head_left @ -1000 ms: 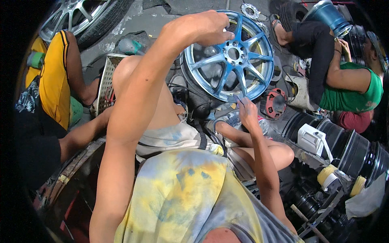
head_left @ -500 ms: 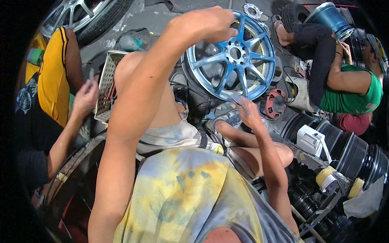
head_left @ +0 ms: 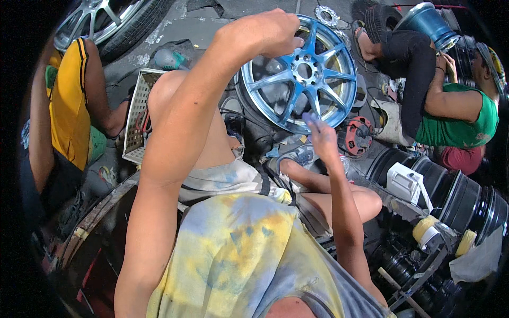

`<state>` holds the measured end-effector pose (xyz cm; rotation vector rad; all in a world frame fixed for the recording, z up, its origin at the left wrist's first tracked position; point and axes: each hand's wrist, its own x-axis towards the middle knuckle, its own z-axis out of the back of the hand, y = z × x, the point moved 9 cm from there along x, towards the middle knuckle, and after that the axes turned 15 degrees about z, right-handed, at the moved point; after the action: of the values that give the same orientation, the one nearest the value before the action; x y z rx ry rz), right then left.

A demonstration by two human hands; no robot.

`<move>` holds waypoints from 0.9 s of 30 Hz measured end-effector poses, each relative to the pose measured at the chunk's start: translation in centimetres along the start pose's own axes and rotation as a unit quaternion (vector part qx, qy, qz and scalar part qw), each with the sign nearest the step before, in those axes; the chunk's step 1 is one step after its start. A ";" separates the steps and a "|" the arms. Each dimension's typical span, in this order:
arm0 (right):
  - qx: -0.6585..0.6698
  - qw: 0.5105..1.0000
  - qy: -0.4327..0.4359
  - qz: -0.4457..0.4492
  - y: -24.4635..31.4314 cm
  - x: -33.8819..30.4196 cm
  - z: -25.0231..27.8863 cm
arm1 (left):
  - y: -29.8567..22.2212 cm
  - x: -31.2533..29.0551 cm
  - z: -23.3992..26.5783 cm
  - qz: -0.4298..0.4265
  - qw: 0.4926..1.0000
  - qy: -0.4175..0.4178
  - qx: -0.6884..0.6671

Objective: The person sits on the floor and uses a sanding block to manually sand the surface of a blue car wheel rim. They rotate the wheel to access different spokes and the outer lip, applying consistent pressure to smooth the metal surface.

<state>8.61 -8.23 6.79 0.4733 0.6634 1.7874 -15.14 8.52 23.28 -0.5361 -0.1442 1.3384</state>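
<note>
A blue multi-spoke wheel rim (head_left: 305, 72) stands tilted in front of me with its spoked face toward me. My left hand (head_left: 275, 34) reaches across to its upper left edge and grips it there, fingers mostly hidden behind the hand. At the bottom edge of the rim is my right hand (head_left: 322, 137), its bluish fingertips smeared by motion over the lower spokes. Whether a thin piece is held in those fingers cannot be made out.
A white plastic basket (head_left: 139, 116) with red-handled tools stands left. Right of the rim lies a red round device (head_left: 357, 135). Black wheels (head_left: 424, 177) line the right side. A person in yellow shorts (head_left: 71, 100) sits left, another in a green top (head_left: 458, 114) right.
My right hand has shifted slightly up against the rim's lower edge and blurred. The left hand keeps its hold. The left neighbour's hand has drawn back from beside the basket.
</note>
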 end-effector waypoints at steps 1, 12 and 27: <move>-0.034 0.998 0.012 0.046 0.1 -0.5 -1.1 | -0.3 0.0 0.3 0.002 1.000 0.006 -0.003; -0.068 0.951 0.059 0.296 4.1 -0.7 -2.1 | 0.2 0.0 0.4 0.053 0.998 0.023 0.017; -0.087 0.971 0.108 0.195 2.6 -1.2 -2.8 | -2.5 0.6 -0.6 0.012 0.999 0.028 0.021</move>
<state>5.35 -10.49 6.35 0.3056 0.5825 2.2727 -12.56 8.63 23.72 -0.5399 -0.0647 1.3451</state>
